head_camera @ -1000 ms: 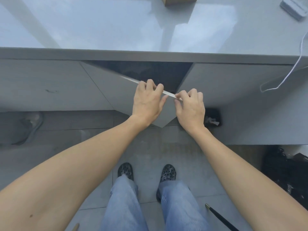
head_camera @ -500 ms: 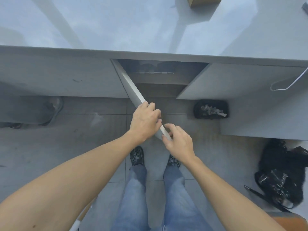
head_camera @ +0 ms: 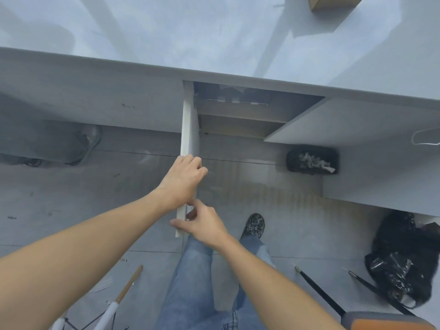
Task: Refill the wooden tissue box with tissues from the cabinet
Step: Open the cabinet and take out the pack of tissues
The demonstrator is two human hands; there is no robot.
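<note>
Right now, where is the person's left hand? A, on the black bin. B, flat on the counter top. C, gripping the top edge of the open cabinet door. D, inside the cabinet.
C: the left hand wraps over the top edge of the cabinet door, which stands swung out from the cabinet.

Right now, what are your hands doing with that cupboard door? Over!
Left hand gripping grey cabinet door top edge. Right hand pinching its near end. Door swung wide. No tissues visible inside. Nothing blocking.
</note>
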